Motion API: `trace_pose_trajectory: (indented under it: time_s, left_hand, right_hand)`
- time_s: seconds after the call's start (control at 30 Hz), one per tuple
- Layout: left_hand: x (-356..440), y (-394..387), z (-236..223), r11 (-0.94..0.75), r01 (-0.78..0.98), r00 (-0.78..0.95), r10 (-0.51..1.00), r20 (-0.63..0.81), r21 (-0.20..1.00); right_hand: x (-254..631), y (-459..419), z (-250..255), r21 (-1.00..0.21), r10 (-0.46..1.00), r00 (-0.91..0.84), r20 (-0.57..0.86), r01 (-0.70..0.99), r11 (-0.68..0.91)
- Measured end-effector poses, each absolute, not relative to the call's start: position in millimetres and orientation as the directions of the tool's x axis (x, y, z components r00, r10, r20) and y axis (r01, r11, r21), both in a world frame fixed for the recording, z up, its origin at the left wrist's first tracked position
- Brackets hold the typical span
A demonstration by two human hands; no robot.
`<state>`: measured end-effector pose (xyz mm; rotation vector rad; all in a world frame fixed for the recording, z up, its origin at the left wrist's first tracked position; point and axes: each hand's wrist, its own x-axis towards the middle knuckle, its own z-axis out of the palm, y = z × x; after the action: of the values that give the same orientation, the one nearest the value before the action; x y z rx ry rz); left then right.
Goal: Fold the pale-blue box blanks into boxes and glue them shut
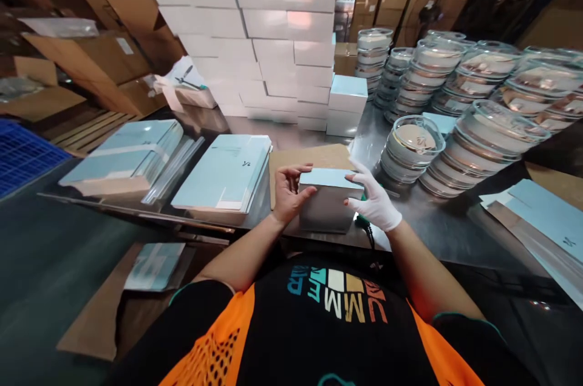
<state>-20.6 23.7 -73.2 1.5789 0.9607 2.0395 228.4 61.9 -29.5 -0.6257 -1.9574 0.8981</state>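
Observation:
A small carton box (325,207) stands in front of me near the table's front edge, its pale top lit and its near side in shadow. My left hand (291,193), bare, is at the box's upper left corner, with thumb and fingers curved against it. On the other side my right hand (371,199), in a white glove with some fingertips bare, grips the upper right corner. Beneath and behind the box lies a brown cardboard sheet (285,161). A green object with a dark cord (363,222) lies partly hidden by my right hand.
Stacked white boxes (268,28) form a wall at the back. Flat printed cartons (223,170) lie in piles at the left. Stacks of clear round containers (412,143) fill the right side. More flat sheets (546,210) lie far right, and a blue crate (27,155) far left.

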Motion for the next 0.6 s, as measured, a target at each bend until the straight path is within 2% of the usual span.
trace_pose_trajectory:
  time_s: [0.1, 0.2, 0.3, 0.4, 0.5, 0.6]
  left_hand:
    - [-29, 19, -64, -0.744, 0.161, -0.080, 0.645, 0.760, 0.649]
    - [-39, 13, -54, -0.752, 0.221, 0.113, 0.652, 0.750, 0.621]
    - [-42, 10, -52, -0.761, 0.248, 0.125, 0.638, 0.760, 0.599]
    - [-42, 8, -55, -0.815, 0.250, 0.151, 0.566, 0.810, 0.523]
    - [-51, 4, -55, -0.798, 0.343, 0.120, 0.561, 0.819, 0.496]
    - [-83, -1, -50, -0.672, 0.531, 0.006, 0.613, 0.790, 0.517]
  right_hand:
    - [229, 51, -28, -0.767, 0.661, -0.553, 0.508, 0.059, 0.639]
    - [228, 45, -22, -0.765, 0.650, -0.569, 0.504, 0.055, 0.641]
    - [230, 44, -25, -0.769, 0.657, -0.567, 0.497, 0.063, 0.636]
    - [232, 42, -44, -0.801, 0.716, -0.522, 0.463, 0.098, 0.590]
    - [229, 37, -69, -0.886, 0.828, -0.465, 0.313, 0.171, 0.432]
    - [223, 51, -72, -0.935, 0.905, -0.371, 0.207, 0.197, 0.295]
